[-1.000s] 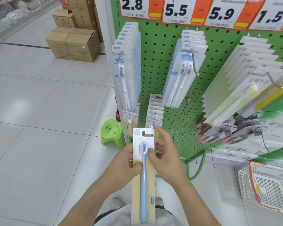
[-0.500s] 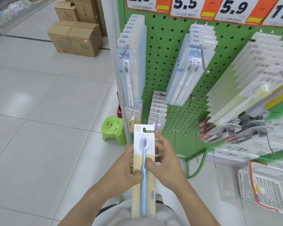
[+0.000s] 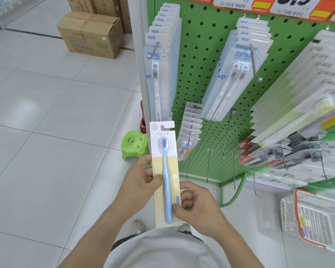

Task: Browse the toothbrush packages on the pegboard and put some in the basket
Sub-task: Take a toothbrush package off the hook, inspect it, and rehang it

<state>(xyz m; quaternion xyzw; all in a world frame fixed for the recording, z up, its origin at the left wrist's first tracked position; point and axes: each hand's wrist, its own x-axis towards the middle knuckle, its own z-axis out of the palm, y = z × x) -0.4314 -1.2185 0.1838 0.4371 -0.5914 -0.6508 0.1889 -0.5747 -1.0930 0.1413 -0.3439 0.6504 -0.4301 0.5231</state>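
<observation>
I hold a long card package with a blue toothbrush (image 3: 165,171) upright in front of me. My left hand (image 3: 141,182) grips its left edge at mid-height. My right hand (image 3: 197,206) pinches its lower right edge. Behind it stands the green pegboard (image 3: 201,60) with rows of toothbrush packages on hooks: clear packs at the left edge (image 3: 159,74), twin packs (image 3: 234,74) in the middle, and more at the right (image 3: 302,97). A white basket with an orange rim (image 3: 315,219) sits low at the right.
A green plastic stool (image 3: 135,146) stands on the tiled floor by the rack's corner. Cardboard boxes (image 3: 91,33) sit at the back left. Several bare metal hooks (image 3: 227,132) stick out from the lower pegboard. Orange price tags (image 3: 240,2) run along the top.
My right hand has slid from the package's top down to its lower right edge. The package has risen slightly and the view has tilted down toward it.
</observation>
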